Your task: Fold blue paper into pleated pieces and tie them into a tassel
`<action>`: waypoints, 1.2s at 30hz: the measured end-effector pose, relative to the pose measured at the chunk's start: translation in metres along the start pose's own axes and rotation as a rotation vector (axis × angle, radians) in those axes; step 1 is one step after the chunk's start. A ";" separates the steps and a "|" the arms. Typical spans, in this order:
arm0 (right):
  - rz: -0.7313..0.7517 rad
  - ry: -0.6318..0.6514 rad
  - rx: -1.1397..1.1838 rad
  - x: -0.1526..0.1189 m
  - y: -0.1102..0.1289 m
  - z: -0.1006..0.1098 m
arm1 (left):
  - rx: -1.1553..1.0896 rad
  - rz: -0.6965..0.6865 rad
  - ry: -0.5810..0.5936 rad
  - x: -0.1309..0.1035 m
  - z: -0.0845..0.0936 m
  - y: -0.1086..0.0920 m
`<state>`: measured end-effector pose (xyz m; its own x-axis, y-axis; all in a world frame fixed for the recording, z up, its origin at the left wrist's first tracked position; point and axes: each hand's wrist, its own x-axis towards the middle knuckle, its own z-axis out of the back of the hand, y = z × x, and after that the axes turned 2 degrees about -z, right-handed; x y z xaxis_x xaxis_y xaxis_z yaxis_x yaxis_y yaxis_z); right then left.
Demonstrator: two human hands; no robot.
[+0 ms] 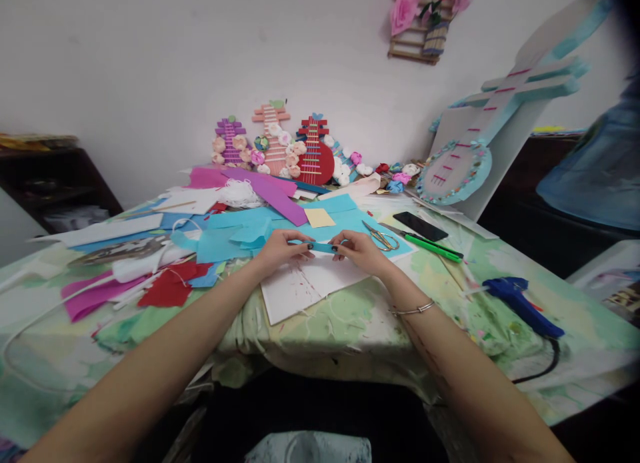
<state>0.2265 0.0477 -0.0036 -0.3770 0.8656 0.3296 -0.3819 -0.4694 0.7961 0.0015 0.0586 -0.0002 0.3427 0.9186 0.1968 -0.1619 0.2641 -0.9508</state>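
Observation:
A narrow blue paper strip (pixel 321 248) stretches between my two hands. My left hand (pixel 284 249) pinches its left end between thumb and fingers, and my right hand (pixel 359 250) pinches the right end. Below the hands lies a white board (pixel 295 290) with reddish marks. Light blue paper (pixel 345 213) spreads behind the hands, with a small cream paper piece (pixel 320 218) on it. Gold-handled scissors (pixel 383 238) rest just right of my right hand. Whether the strip is folded cannot be made out.
On the right lie a green utility knife (pixel 434 247), a black phone (pixel 421 226) and a blue glue gun (pixel 523 306) with a cord. Red paper (pixel 173 286) and other scraps cover the left side. Decorated paper instruments (pixel 316 153) stand along the wall; a large one (pixel 457 163) leans at right.

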 end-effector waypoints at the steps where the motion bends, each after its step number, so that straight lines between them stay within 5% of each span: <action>1: 0.000 -0.004 0.001 0.001 -0.002 0.000 | -0.013 0.000 -0.012 0.000 0.000 0.000; 17: -0.001 -0.014 0.009 0.001 0.001 -0.004 | 0.149 -0.062 -0.063 0.001 0.001 0.003; 22: -0.039 -0.211 -0.028 0.006 -0.004 0.006 | 0.373 -0.151 -0.226 0.005 0.007 0.000; 28: -0.255 -0.559 -0.074 0.009 -0.027 0.028 | 0.789 -0.232 -0.396 0.003 0.034 -0.011; 36: -0.370 -0.630 0.055 0.015 -0.047 0.030 | 1.060 -0.129 -0.386 -0.001 0.051 0.002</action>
<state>0.2644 0.0886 -0.0208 0.3315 0.9095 0.2507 -0.3416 -0.1320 0.9305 -0.0463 0.0737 0.0096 0.1347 0.8474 0.5137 -0.9109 0.3099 -0.2725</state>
